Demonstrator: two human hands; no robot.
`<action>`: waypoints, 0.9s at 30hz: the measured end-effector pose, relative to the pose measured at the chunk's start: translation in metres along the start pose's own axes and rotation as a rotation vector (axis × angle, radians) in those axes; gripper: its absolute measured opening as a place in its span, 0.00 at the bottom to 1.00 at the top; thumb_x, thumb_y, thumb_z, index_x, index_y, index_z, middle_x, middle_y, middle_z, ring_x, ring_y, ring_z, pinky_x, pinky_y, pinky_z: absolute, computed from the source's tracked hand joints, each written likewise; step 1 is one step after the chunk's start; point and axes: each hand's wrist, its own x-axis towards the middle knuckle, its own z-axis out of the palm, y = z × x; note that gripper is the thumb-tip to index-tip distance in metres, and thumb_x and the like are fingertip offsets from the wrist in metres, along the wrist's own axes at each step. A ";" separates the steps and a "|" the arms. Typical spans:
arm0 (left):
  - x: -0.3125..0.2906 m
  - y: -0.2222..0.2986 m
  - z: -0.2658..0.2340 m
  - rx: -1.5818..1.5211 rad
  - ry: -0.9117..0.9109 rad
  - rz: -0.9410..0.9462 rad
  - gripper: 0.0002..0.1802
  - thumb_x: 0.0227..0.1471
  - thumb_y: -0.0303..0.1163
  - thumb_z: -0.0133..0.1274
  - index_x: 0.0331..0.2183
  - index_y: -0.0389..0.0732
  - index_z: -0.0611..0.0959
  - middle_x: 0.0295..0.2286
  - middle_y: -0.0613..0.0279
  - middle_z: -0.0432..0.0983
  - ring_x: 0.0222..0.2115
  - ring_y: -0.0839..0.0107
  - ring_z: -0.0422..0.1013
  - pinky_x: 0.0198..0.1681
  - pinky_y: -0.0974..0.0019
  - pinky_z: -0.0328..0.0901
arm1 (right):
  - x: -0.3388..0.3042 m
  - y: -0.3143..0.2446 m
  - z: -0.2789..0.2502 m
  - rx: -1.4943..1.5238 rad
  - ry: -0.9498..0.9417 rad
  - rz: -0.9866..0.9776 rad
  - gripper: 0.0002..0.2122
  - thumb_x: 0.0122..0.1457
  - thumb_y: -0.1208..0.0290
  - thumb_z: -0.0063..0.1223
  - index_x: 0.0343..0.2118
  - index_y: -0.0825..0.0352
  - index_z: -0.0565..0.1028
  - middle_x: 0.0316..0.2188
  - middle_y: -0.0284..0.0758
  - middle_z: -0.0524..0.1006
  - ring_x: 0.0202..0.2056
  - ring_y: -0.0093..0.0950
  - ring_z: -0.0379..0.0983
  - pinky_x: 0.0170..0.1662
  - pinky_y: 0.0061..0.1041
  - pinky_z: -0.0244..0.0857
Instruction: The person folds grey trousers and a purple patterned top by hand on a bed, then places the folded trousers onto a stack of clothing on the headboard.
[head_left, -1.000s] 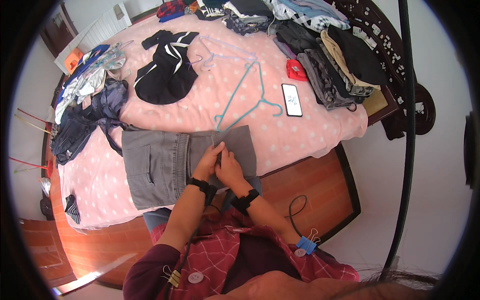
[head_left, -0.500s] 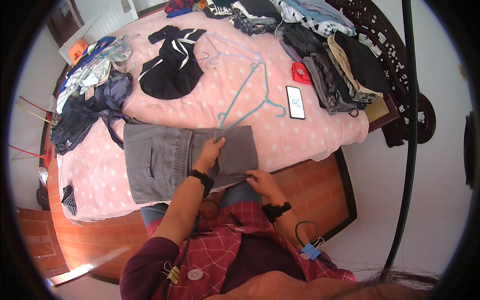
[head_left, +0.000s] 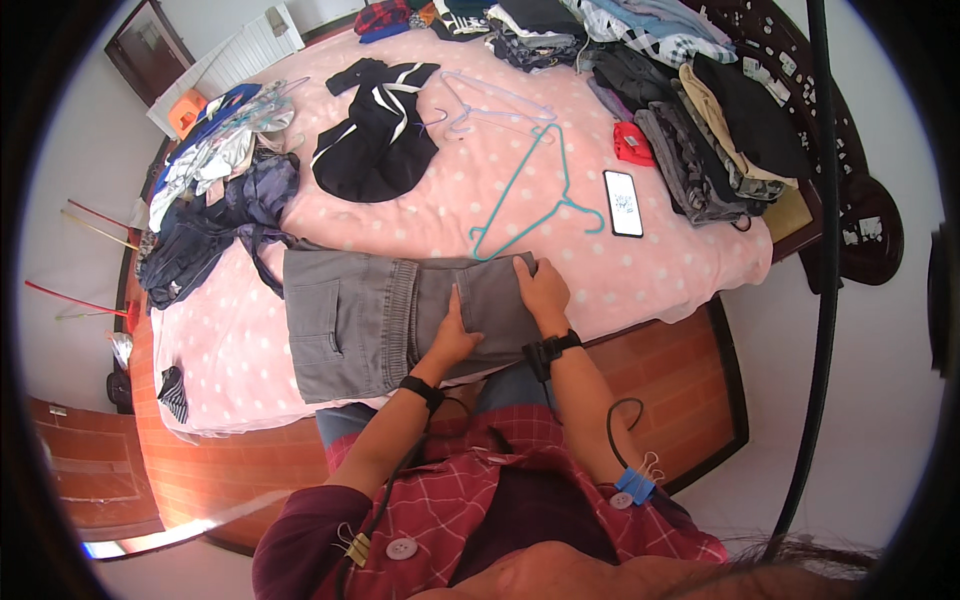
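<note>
A folded pair of grey trousers (head_left: 345, 300) lies at the bed's near edge. It has a gathered elastic band across its middle and a pocket on the left part. My left hand (head_left: 455, 335) rests on the cloth right of that band, index finger stretched out and thumb apart. At the far right corner of the trousers, my right hand (head_left: 543, 292) grips the folded edge; its fingertips are partly hidden. Beyond the trousers lies a teal hanger (head_left: 520, 235), close to their far edge.
A phone (head_left: 622, 205) lies on the pink dotted bed cover (head_left: 600, 290). Folded clothes (head_left: 690, 170) are stacked at the right, with a red bundle (head_left: 632, 145) beside them. A black garment (head_left: 375, 150), a pale purple hanger (head_left: 500, 113) and heaped clothes (head_left: 215, 220) lie farther off.
My right hand has moved from the trousers' near right edge up to their far right corner. My left hand has slid nearer to me, with its fingers spread. The whole view has shifted slightly.
</note>
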 end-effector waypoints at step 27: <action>-0.008 -0.012 -0.027 0.498 0.146 0.389 0.30 0.44 0.34 0.55 0.50 0.37 0.69 0.51 0.49 0.62 0.52 0.53 0.59 0.54 0.55 0.56 | -0.071 -0.013 -0.030 0.580 -0.237 -0.043 0.18 0.47 0.73 0.58 0.39 0.76 0.69 0.33 0.42 0.76 0.35 0.28 0.72 0.40 0.26 0.66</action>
